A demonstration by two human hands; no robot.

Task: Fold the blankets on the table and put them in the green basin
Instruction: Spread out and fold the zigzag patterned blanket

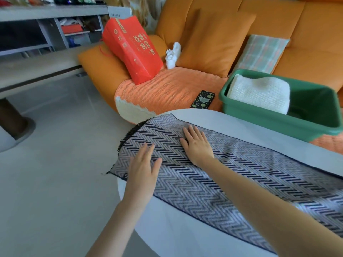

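1. Living-room setting: pale grey floor on the left, an orange sofa [232, 34] across the far side, a round white table [194, 229] in the near right.
2. Left hand [143, 170]: palm down, fingers straight and slightly spread, lying flat on the near left part of the blanket [213, 179]. It grips nothing.
3. Right hand [197, 145]: also palm down and fully open, fingers spread, pressed flat on the cloth just to the far right of the left hand. It grips nothing.
4. Blanket: navy and pale grey zigzag weave, laid as a long band across the table from the far left edge toward the near right, where it leaves the frame. Its fringed end [128, 135] hangs slightly past the table's left edge.
5. Green basin [259, 115]: beyond the table's far right edge, on the sofa seat. A folded white blanket [259, 93] lies inside against its left wall; the right part of the basin interior is bare.
6. Phone [202, 99] in a dark patterned case lies on the orange knitted throw [167, 88], just left of the basin.
7. Red paper bag [132, 48] stands tilted at the sofa's left end; a white crumpled object [173, 54] sits just to its right.
8. Plaid cushion [261, 52] leans on the sofa back, behind the basin.
9. Grey shelving [46, 28] in the far left; contents too blurred to identify.
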